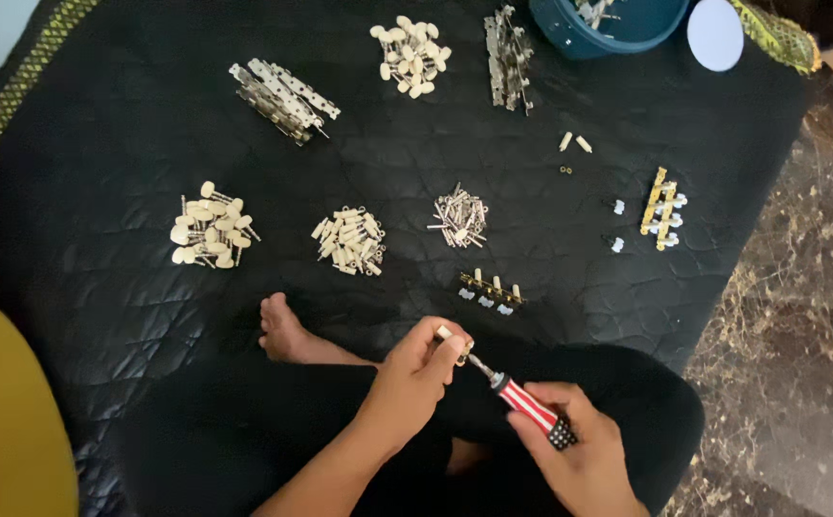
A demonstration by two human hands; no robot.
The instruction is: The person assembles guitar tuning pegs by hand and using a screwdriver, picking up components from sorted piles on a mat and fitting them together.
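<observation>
- Black quilted mat (100, 316) on a marbled floor, spread with sorted piles of cream-knobbed pegs (210, 228) and metal strips (283, 94).
- Left hand (416, 373) pinches a small cream-tipped part (453, 341) over the lap; right hand (579, 450) grips a striped screwdriver (522, 397), its tip at the part.
- Judgement: keeping the driver in line with the screw and the part pinched firmly would avoid slips.
- Screw head hidden by fingers; blue bowl (569, 33) cut off at the top edge.
</observation>
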